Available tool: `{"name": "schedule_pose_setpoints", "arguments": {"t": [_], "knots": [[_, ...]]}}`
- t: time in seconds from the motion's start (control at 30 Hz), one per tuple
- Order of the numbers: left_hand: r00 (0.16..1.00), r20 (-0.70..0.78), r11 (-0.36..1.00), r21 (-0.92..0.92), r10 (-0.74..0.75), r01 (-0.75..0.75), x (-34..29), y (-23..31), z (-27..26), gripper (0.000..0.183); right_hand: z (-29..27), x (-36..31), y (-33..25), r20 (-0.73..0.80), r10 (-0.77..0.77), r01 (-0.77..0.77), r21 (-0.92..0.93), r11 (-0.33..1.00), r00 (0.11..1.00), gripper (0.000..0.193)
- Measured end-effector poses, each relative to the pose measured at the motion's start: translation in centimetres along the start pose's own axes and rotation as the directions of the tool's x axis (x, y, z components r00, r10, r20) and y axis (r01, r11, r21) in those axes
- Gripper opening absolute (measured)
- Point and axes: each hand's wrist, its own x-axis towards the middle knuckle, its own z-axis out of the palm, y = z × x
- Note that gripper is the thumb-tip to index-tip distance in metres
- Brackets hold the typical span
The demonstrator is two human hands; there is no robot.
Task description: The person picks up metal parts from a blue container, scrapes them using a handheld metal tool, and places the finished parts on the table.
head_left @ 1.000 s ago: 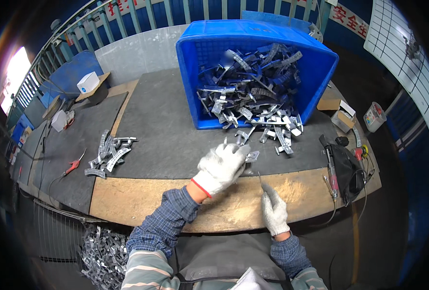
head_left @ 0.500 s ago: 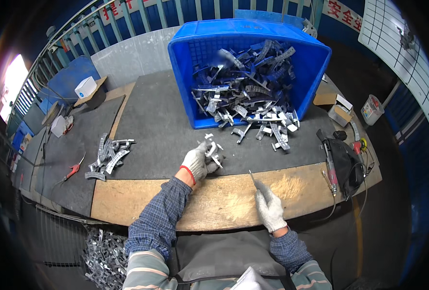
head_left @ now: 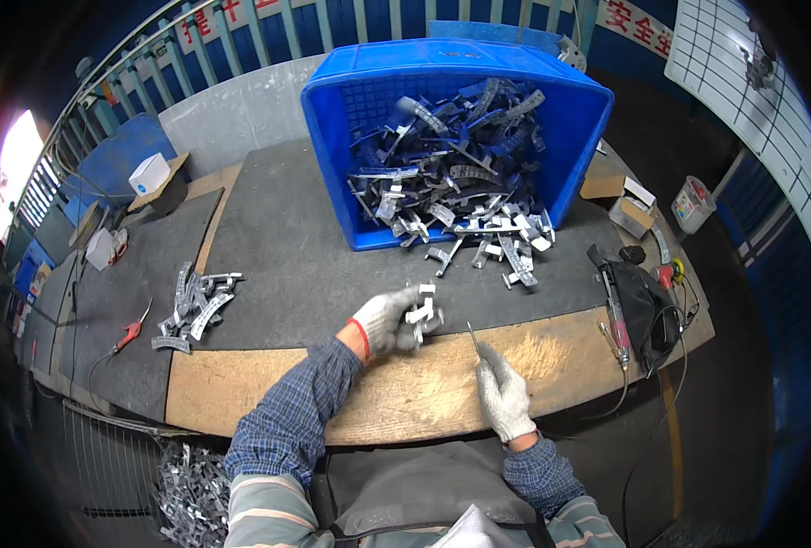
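My left hand [head_left: 384,321], in a white knit glove with a red cuff, is closed around a small silver cast-metal bracket [head_left: 424,310]. It holds the bracket over the black mat near the board's far edge. My gloved right hand [head_left: 504,395] grips a thin metal tool [head_left: 474,338] whose narrow tip points away from me. Its handle is hidden in the glove, so I cannot make out its exact kind. The tool's tip stays apart from the bracket, a short way to its right. Both hands are above the wooden board [head_left: 268,388] along the near edge of the bench.
A blue crate [head_left: 328,164] tipped toward me spills silver brackets [head_left: 515,260] onto the black mat [head_left: 277,210]. A smaller bracket pile [head_left: 195,306] and a red-handled air gun [head_left: 131,333] lie left. At right are a pneumatic tool [head_left: 617,320] with hose and a black bag [head_left: 647,306].
My left hand has moved right, closer to the tool, and the bracket in it has turned. My right hand has barely moved. The whole view has shifted slightly.
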Motion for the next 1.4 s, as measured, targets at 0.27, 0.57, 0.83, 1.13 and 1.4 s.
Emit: {"name": "schedule_pose_setpoints", "arguments": {"t": [0.27,0.57,0.83,1.13,1.4], "knots": [[0.991,0.117,0.997,-0.034,-0.062,0.066,-3.7,-3.1,1.0,0.032,-1.2,4.7,-1.6,0.14,-0.003,-0.004,0.053,0.999,0.99,0.061],[0.971,0.235,0.96,-0.278,0.048,0.02,-4.8,-7.1,-2.8,0.034,0.9,3.8,-1.8,0.226,0.175,-0.239,0.294,0.925,0.958,0.022],[0.969,0.095,0.973,-0.058,0.23,-0.225,-8.5,-9.6,-1.5,0.041,-0.6,4.4,-1.8,-0.105,0.249,-0.178,0.444,0.878,0.963,0.02],[0.829,0.055,0.507,0.767,0.557,-0.392,-11.7,-8.4,-1.9,0.069,-1.1,2.6,-5.5,0.224,-0.368,0.404,-0.14,0.904,0.902,0.041],[0.855,0.052,0.67,0.597,0.516,-0.441,-13.2,-8.3,0.6,0.055,-0.4,2.5,-8.9,0.446,-0.417,0.558,-0.254,0.79,0.792,0.043]]}}
